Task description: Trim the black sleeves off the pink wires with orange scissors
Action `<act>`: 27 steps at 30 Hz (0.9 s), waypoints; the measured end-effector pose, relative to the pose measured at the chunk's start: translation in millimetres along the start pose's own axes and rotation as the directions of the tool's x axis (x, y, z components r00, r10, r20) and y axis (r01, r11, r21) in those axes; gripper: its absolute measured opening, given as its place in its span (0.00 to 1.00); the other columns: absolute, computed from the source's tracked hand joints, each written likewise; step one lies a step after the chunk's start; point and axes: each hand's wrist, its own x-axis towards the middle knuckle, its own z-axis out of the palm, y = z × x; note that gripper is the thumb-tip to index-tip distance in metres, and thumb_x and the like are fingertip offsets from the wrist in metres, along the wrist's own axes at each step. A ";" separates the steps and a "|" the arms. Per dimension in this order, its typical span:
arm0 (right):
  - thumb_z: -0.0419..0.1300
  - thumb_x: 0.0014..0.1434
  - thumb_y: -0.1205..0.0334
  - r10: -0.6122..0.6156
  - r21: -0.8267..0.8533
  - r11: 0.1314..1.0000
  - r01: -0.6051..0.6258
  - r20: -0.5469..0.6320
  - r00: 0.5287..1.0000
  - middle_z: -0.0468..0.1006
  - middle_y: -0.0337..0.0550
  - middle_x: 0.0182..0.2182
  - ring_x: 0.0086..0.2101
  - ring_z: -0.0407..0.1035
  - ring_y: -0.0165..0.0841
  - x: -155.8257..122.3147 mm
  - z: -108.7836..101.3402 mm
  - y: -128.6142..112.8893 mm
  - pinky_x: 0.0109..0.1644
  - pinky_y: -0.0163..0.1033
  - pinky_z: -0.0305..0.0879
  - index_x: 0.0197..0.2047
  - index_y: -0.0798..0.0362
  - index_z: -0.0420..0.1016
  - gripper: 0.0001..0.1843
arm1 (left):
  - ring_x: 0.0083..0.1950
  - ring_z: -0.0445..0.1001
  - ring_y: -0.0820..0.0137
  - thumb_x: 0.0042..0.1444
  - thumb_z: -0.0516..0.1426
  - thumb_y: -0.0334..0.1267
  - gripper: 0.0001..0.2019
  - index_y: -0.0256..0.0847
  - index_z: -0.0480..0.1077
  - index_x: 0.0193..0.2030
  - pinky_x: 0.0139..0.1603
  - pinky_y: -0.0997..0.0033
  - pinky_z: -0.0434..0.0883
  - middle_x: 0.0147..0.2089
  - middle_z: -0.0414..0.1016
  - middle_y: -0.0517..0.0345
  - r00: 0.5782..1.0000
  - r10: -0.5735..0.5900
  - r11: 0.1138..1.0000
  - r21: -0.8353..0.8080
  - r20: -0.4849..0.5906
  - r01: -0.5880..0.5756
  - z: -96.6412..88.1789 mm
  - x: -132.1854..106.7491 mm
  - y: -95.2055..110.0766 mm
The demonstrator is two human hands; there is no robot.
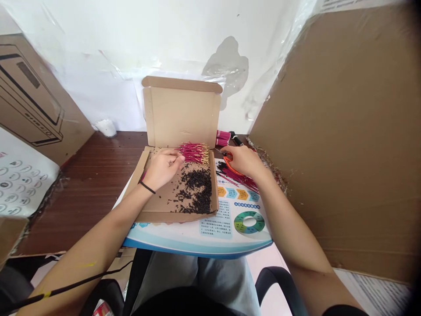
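Note:
My left hand (162,167) rests inside an open flat cardboard box (141,166), its fingers curled at the near end of a bundle of red wires with gold tips (194,152). A pile of small black scraps (197,188) lies in the box just below. My right hand (245,161) is closed round an orange-handled tool (229,163), which looks like scissors or cutters, beside the box's right edge. More red and black wires (241,180) lie under that hand on a printed board (230,224).
The box lid (182,112) stands upright at the back. More pink wire bundles (222,138) and a black object lie behind it. A large cardboard sheet (345,131) walls the right side, another carton (29,101) the left. The brown tabletop (88,184) extends left.

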 end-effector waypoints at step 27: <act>0.55 0.60 0.57 -0.145 -0.033 0.989 0.142 -0.110 0.983 0.82 0.46 0.33 0.32 0.73 0.39 -12.6 52.8 -49.6 0.31 0.38 0.54 0.52 0.44 0.79 0.19 | 0.52 0.69 0.42 0.51 0.55 0.28 0.08 0.37 0.68 0.22 0.49 0.41 0.67 0.40 0.73 0.37 0.935 -0.330 0.692 0.642 -0.127 0.331 -69.5 -0.2 -9.6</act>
